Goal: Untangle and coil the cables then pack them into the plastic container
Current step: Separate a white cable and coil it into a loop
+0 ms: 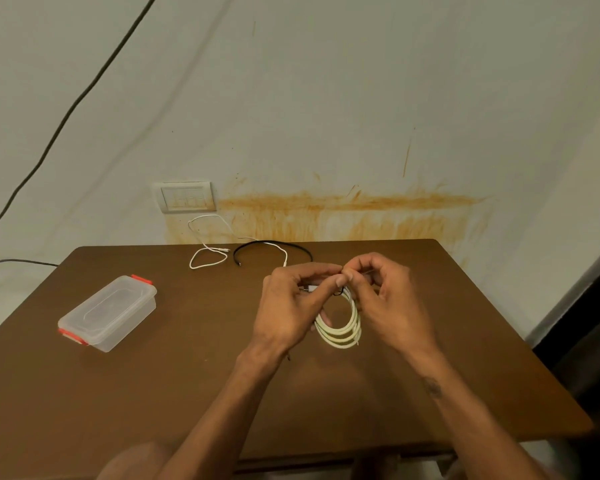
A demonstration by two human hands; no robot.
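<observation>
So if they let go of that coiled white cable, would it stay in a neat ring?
Probably not. The coiled white cable hangs in loose loops pinched between the left hand and right hand, so it looks floppy and may spring open. It seems light, since the fingers alone carry it. No tie is visible.

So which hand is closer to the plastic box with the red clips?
The left hand. The plastic box sits off to its left across bare table, lid on. The right hand is farther away, on the other side of the coiled white cable that both hands hold.
</observation>
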